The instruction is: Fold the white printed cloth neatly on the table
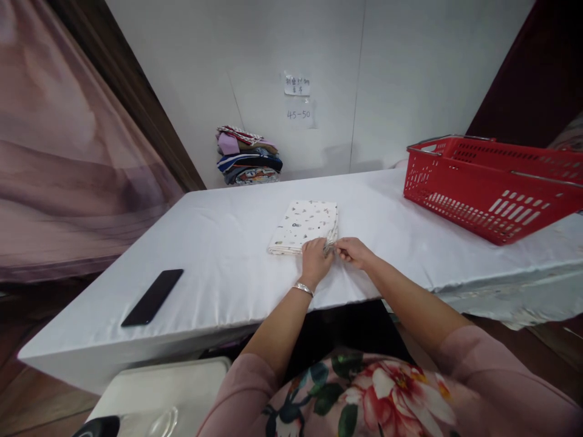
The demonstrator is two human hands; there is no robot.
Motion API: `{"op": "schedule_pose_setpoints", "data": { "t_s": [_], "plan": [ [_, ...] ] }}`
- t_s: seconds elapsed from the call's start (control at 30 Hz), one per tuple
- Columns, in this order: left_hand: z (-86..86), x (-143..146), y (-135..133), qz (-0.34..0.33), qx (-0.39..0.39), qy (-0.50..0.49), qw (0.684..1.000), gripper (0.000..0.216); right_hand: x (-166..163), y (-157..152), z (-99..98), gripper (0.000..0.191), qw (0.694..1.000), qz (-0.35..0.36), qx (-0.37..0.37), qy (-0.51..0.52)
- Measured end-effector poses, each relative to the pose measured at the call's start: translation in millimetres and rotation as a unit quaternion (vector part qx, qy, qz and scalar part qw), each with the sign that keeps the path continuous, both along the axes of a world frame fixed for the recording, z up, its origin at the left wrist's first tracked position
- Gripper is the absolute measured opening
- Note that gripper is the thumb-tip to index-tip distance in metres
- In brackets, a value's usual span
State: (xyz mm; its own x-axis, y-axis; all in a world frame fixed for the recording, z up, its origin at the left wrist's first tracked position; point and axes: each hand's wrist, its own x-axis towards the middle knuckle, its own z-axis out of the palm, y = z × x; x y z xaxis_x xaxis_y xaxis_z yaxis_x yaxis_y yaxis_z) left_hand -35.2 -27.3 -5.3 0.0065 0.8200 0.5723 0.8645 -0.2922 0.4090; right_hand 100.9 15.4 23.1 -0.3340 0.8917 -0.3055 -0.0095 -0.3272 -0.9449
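Note:
A white cloth (300, 223) printed with small dark figures lies folded into a rectangle on the table. My left hand (314, 261), with a silver bracelet at the wrist, grips the cloth's near right part, fingers curled over the edge. At the same corner my right hand (353, 250) is closed in a pinch on the bunched edge of the cloth. Its fingertips almost meet those of my left hand. The fabric along the right side is creased and gathered, and what lies under my fingers is hidden.
The table (218, 267) has a white cover. A black phone (153, 297) lies at the left, a red basket (492, 188) stands at the right. Folded garments (249, 156) are stacked against the wall below paper signs (298, 100). A pale stool (159, 394) is below left.

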Motion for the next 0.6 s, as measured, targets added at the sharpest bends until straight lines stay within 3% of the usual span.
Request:
{"op": "schedule_pose_setpoints", "data": {
  "t_s": [0.27, 0.43, 0.6],
  "plan": [
    [16.0, -13, 10, 0.002, -0.001, 0.037, 0.999, 0.017, 5, -2, -5.3, 0.018, 0.998, -0.017, -0.004, -0.061],
    [14.4, -14, 10, -0.025, 0.017, 0.04, 0.999, 0.019, 2, 1, -15.5, 0.026, 0.988, 0.01, -0.04, -0.15],
    [14.9, -14, 9, -0.038, 0.014, 0.064, 0.997, 0.02, -9, 3, -15.6, 0.023, 0.987, 0.032, -0.027, -0.154]
  ]
}}
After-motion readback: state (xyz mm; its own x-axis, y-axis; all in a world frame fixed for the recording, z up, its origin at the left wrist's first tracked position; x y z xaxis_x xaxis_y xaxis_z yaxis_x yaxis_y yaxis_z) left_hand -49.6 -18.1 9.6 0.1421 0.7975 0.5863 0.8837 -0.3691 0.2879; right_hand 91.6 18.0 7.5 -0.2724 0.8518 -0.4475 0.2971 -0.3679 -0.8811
